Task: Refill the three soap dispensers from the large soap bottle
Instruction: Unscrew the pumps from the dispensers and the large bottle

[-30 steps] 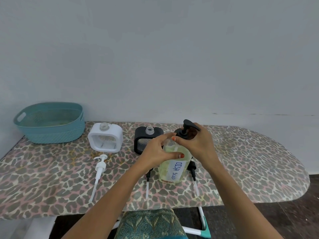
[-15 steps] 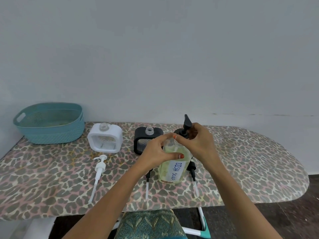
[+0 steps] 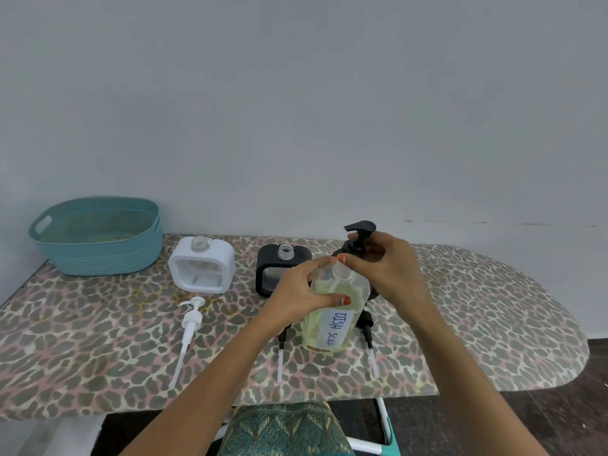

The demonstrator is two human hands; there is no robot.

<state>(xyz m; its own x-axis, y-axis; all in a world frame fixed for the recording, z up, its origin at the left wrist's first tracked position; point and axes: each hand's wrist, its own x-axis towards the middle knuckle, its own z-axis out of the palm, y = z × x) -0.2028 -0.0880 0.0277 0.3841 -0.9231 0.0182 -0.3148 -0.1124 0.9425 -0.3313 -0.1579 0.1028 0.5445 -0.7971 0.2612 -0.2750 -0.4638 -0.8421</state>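
Left hand grips the soap bottle; right hand pinches its pump; 2 visible dispensers stand uncapped, seemingly unfilled.

My left grip wraps the clear, label-marked dish soap bottle standing on the leopard-print table, while my right grip pinches its black pump top, lifted clear of the neck.
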